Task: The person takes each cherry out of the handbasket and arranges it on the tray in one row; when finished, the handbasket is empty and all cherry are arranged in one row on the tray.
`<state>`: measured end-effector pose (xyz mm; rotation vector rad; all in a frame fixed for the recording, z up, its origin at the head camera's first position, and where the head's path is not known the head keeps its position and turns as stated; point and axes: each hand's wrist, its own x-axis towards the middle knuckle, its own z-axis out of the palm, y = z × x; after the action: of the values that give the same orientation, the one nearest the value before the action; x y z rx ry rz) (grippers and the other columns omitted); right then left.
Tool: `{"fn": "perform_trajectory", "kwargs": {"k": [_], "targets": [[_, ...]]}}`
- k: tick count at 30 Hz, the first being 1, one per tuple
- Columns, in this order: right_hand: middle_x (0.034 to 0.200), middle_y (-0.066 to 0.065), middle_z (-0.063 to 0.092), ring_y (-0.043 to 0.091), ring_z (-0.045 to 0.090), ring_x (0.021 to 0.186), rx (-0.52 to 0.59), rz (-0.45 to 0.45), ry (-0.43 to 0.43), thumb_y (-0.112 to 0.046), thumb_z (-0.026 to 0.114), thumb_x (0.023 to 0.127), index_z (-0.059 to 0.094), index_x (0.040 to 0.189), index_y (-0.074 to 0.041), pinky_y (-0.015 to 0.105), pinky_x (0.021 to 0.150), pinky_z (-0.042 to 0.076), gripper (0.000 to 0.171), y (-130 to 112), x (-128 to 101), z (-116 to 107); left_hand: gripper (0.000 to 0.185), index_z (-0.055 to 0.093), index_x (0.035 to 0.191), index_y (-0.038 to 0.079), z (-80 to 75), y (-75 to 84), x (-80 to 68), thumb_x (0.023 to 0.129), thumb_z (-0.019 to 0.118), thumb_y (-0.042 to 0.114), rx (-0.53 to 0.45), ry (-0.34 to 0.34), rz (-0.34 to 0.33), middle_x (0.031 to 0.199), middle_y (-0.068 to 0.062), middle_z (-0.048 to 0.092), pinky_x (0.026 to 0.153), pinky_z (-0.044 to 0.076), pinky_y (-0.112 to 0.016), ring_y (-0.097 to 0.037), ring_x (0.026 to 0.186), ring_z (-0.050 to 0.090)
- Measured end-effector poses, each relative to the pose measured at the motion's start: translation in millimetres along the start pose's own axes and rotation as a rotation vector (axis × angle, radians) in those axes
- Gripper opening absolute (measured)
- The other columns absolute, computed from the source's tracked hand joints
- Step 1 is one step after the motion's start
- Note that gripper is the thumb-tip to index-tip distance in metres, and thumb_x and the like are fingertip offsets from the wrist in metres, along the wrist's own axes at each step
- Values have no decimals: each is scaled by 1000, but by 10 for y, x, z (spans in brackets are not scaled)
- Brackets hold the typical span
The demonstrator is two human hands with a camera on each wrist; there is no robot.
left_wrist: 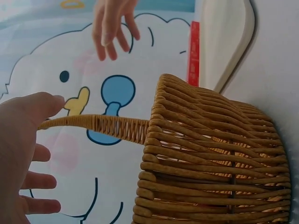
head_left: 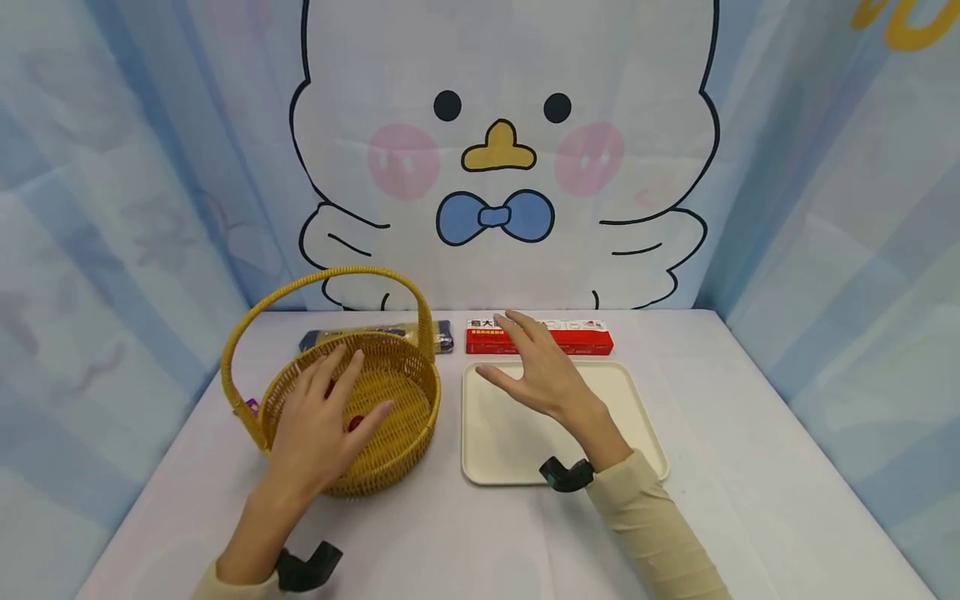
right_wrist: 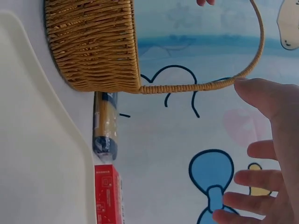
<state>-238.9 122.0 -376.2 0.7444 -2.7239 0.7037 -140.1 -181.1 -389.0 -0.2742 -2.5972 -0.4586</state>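
A yellow-brown wicker basket with a tall arched handle stands on the left of the white table. Above it hovers my left hand, fingers spread and nothing in its grasp. Small dark red items show inside the basket, partly covered by that hand. To the right, over a cream rectangular tray, my right hand is raised with extended fingers, also holding nothing. In the left wrist view, the left hand is well above the woven basket wall.
Behind the tray lies a long red and white box. A clear-wrapped package with dark blue ends sits behind the basket. Something small and purple shows at the basket's left side. A cartoon-printed curtain backs the table.
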Motion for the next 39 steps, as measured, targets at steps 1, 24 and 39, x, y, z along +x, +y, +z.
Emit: {"fn": "perform_trajectory", "kwargs": {"k": [1, 24, 39], "targets": [[161, 8, 36, 31, 36, 147, 9, -12, 6, -59, 63, 90, 39, 155, -18, 56, 115, 37, 80, -7, 11, 6, 78, 45, 150, 7, -6, 3, -12, 89, 70, 49, -11, 11, 7, 155, -21, 40, 112, 31, -65, -46, 139, 38], [147, 8, 51, 28, 45, 141, 52, -146, -25, -47, 67, 93, 52, 143, -11, 47, 113, 42, 64, -277, 241, 396, 42, 74, 116, 5, 158, 35, -625, 79, 83, 22, -43, 166, 138, 103, -11, 68, 79, 46, -44, -27, 93, 58], [139, 6, 56, 22, 51, 130, 48, -325, -89, -38, 67, 95, 55, 140, -11, 38, 109, 46, 54, -531, 428, 699, 54, 77, 92, 11, 367, -69, -777, 106, 40, 46, -168, 220, 268, 89, 2, 63, 73, 28, -24, -15, 81, 50]]}}
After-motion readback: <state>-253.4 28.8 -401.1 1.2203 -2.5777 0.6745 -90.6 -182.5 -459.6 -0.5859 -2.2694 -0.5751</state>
